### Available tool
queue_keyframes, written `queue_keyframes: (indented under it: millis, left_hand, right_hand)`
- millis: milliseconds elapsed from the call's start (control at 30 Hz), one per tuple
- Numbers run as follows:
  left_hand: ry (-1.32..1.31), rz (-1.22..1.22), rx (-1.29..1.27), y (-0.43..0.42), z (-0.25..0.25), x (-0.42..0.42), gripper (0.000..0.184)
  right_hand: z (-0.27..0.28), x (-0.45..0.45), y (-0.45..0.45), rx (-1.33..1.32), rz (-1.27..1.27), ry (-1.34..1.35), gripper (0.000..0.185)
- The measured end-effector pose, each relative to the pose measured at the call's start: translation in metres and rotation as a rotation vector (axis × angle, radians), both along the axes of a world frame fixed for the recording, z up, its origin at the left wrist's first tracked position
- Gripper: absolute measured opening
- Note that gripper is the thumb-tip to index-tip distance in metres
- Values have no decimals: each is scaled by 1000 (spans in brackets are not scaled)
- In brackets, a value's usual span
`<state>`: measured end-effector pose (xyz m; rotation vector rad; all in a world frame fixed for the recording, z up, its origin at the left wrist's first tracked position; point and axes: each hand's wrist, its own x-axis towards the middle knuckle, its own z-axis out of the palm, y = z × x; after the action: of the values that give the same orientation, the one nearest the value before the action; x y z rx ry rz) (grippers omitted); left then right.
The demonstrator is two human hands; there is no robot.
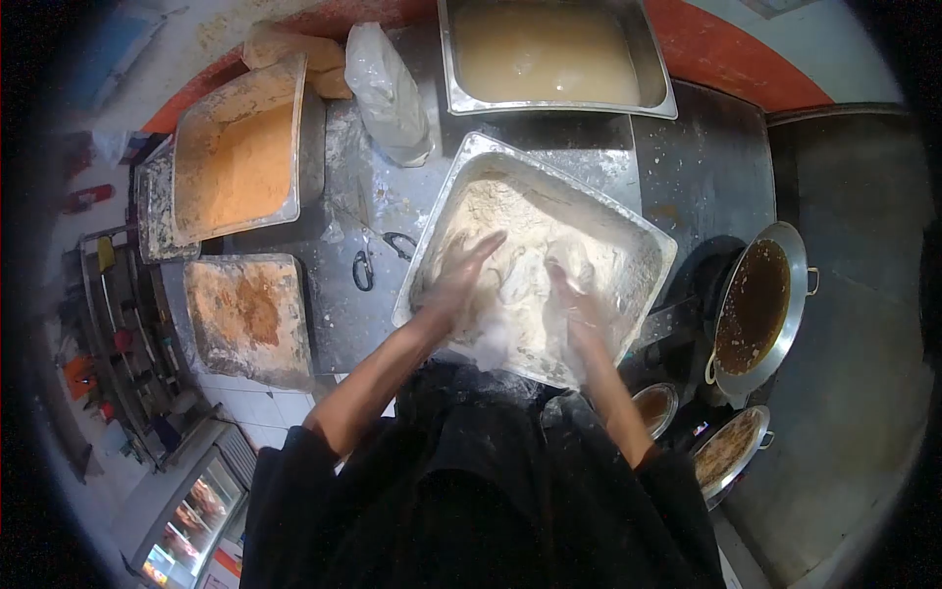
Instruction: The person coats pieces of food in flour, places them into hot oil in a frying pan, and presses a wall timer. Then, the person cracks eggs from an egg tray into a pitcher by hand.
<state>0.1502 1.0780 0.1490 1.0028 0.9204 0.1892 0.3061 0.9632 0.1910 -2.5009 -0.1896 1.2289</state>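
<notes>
A deep metal pan (653,236) holds pale flour (505,211), with lumpy flour-coated pieces (525,275) in the middle whose kind I cannot make out. My left hand (463,280) is inside the pan on the left, dusted with flour, a digit stretched out and the rest smeared by motion. Across the pieces, my right hand (579,302) is at the flour on the right side, also blurred, its thumb apart from the palm. Neither hand shows a firm grip on anything. A puff of flour hangs near the pan's front edge.
Behind stands a pan of cloudy liquid (549,106). At left are a pan of orange powder (299,147), a powder-crusted tray (250,309), scissors (364,270) and a plastic bag (386,93). Right of me, a wok of dark oil (754,304) and another frying pan (728,450) stand close.
</notes>
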Motion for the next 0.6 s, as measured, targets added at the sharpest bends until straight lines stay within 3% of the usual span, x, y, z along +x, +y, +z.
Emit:
queue_keyframes:
  millis: [33,67,100,167,267,333,400,433,500,533,600]
  left_hand:
    - [-5,-2,6,5,-10,13,46]
    - [123,-73,136,7,-20,24,44]
    - [250,-145,264,6,-27,31,43]
    - [176,-32,121,13,4,40,48]
    - [199,-116,348,21,2,21,58]
    - [6,-35,189,18,25,3,51]
    - [-33,-22,117,23,36,-10,46]
    - [18,-85,107,25,29,-12,46]
    - [70,-141,97,22,18,-16,47]
    - [-20,-231,410,17,13,-16,48]
    - [-115,-324,735,14,-4,-6,49]
  right_hand:
    - [-10,1,-2,220,34,94,79]
    - [-18,-1,-3,217,33,93,79]
    - [-22,-4,-1,279,-139,216,78]
    - [-28,-8,-6,344,-310,341,78]
    - [-17,-3,-25,691,-250,233,68]
    - [21,30,-29,599,270,197,63]
    - [-13,38,-55,762,108,400,60]
    - [9,24,-36,507,8,316,61]
    - [42,11,1,252,-82,231,63]
    - [55,10,21,177,-166,360,61]
    - [29,9,37,112,-253,484,60]
